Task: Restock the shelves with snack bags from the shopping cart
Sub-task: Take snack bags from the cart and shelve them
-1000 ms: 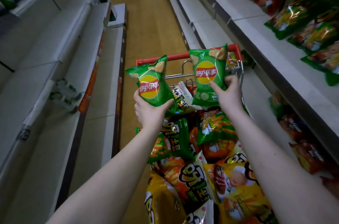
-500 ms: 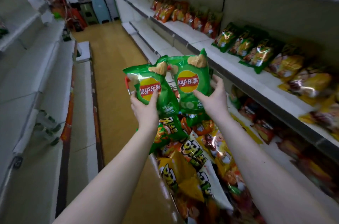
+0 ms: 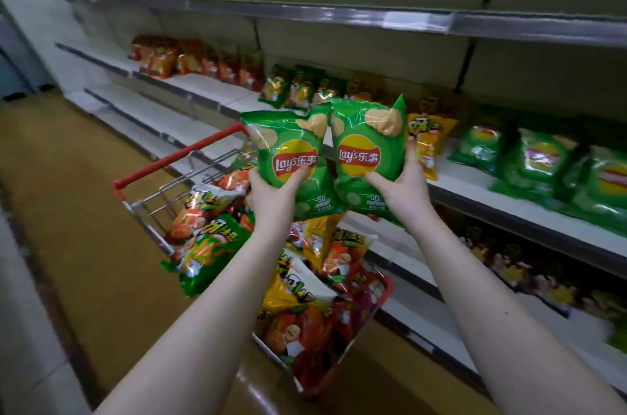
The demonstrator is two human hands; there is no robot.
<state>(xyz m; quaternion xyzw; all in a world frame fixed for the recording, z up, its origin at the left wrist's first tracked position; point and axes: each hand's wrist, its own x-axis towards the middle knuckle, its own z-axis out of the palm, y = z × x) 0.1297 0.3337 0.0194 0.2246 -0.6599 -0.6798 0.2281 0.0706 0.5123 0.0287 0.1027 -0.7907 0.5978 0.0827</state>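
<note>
— What's at your left?

— The shopping cart, red handle toward the aisle, its basket just beside the shelving. It's heaped with mixed snack bags in green, orange, yellow and white, lying at all angles.

— And your left hand?

— Your left hand grips a green Lay's chip bag from below. The thumb lies across the front near the logo and the fingers curl round the back. The bag is upright, above the far end of the cart.

— The other one?

— A second green Lay's chip bag stands right beside the first, upper corners meeting. Your right hand holds it at the lower right, thumb on the front, fingers curled up along its right side. Both bags are raised in front of the middle shelf, at its front edge, neither resting on it.

— What's on that shelf?

— Orange-red bags at its far left end, then a yellow bag just behind your right fingers, touching or not I can't tell. Further right, a row of matching green Lay's bags lies along the front edge.
</note>
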